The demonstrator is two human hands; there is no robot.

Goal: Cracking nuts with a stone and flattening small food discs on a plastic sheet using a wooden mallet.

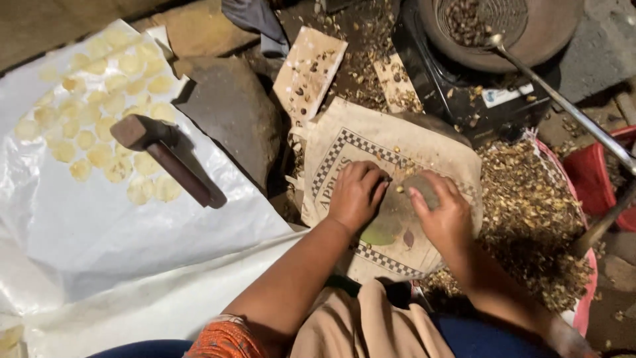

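1. Down at the centre, both hands work on a printed cloth sack (397, 159) spread over a rounded block. The left hand (356, 195) rests knuckles-up with its fingers curled onto something small; what it pinches is hidden. The right hand (445, 215) has its fingers wrapped around a smooth grey stone (421, 187), held just above the sack.

2. Judging from how things lie, a good share of the work looks done: many pale flattened discs (99, 113) are laid out in loose rows on the white plastic sheet (99, 245) to the left, and a thick heap of broken shells (530, 219) covers the ground to the right.

3. More seems left to do: a wire sieve (477, 20) in a dark round pan (550, 40) at the top holds a batch of dark, whole kernels.

4. A hammer (165, 156) with a reddish-brown handle lies on the plastic sheet beside the discs, touched by neither hand.

5. A flat wooden board (309, 69) strewn with shell bits leans near the top of the sack, next to a large dark rock (232, 113).

6. A long metal handle (570, 109) runs from the sieve down the right side, close to the right arm, and a red tub (596, 172) sits beyond it. Loose shell crumbs also lie on the sack between the hands.
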